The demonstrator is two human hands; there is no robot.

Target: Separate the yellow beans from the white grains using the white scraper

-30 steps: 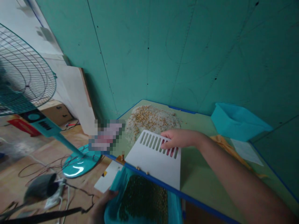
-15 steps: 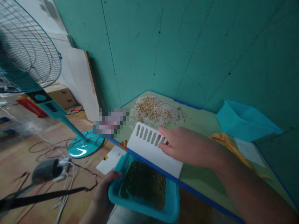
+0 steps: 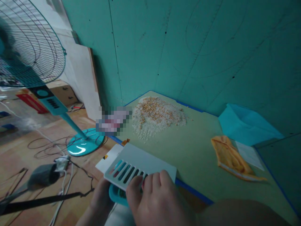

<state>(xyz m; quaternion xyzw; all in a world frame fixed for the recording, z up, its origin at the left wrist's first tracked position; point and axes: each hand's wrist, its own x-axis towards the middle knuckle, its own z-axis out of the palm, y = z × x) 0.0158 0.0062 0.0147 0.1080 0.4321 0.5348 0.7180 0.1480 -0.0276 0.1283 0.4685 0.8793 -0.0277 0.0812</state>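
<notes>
My right hand [image 3: 157, 201] grips a white slotted plastic board [image 3: 138, 168] by its slotted end, holding it over the table's near edge. Under the board, my left hand [image 3: 100, 201] holds a teal tray [image 3: 115, 196] just below the blue table edge; most of the tray and what lies in it are hidden by the board and my right hand. Farther back on the green table [image 3: 192, 157] lies a pile of pale grains and yellow beans [image 3: 157, 116], near the corner by the wall.
An orange cloth [image 3: 230, 158], a white paper [image 3: 249, 155] and a teal bin [image 3: 246, 124] sit at the table's right. A teal standing fan [image 3: 35, 62] is on the left, with cables on the wooden floor. Teal walls close off the back.
My right hand pulled the white board off the table toward me, turning it so the slots face me. It now covers the tray, whose green beans no longer show. The view shifted.
</notes>
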